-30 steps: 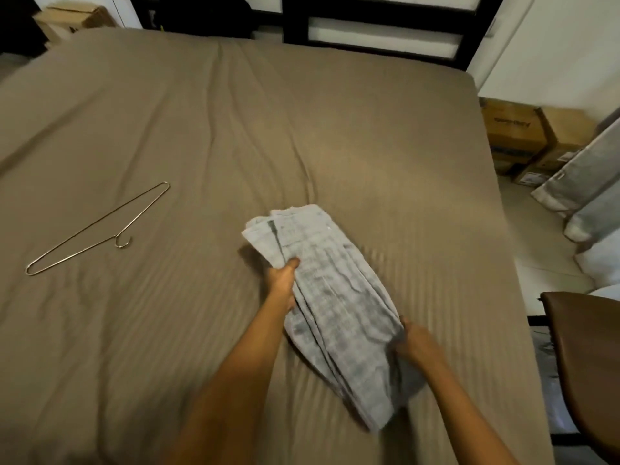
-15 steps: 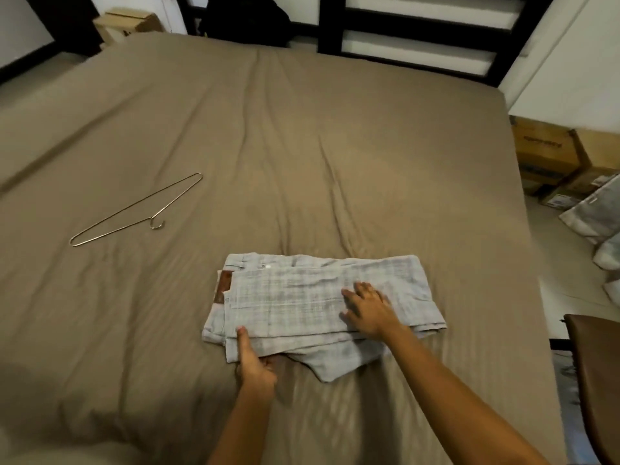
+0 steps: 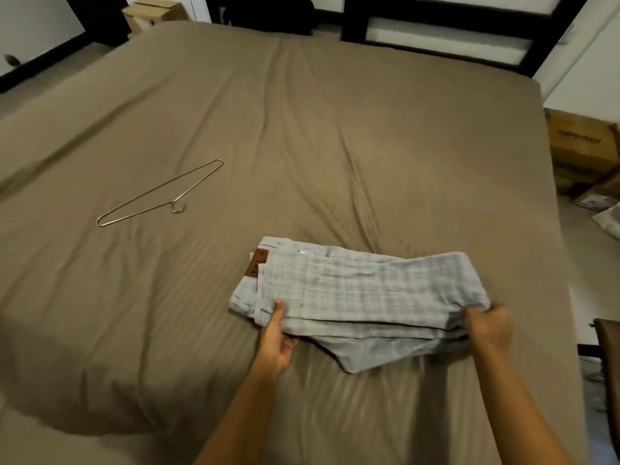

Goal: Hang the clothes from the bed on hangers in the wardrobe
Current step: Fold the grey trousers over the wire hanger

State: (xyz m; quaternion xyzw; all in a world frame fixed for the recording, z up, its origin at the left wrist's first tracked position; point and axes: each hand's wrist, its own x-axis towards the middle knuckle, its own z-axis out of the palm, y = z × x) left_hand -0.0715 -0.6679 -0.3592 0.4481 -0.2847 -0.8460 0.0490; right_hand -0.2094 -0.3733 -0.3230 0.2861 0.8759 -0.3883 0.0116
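The left hand (image 3: 276, 342) and right hand (image 3: 490, 325), fingers curled, pinched opposite ends of the folded pale-grey checked trousers (image 3: 362, 290) on the brown-sheeted bed (image 3: 302, 146).

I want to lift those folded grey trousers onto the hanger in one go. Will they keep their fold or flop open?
Probably floppy: the folded trousers are thin cloth, and a lower layer spills out beneath the stack. Likely to unfold unless held at both ends, as the left hand and right hand do.
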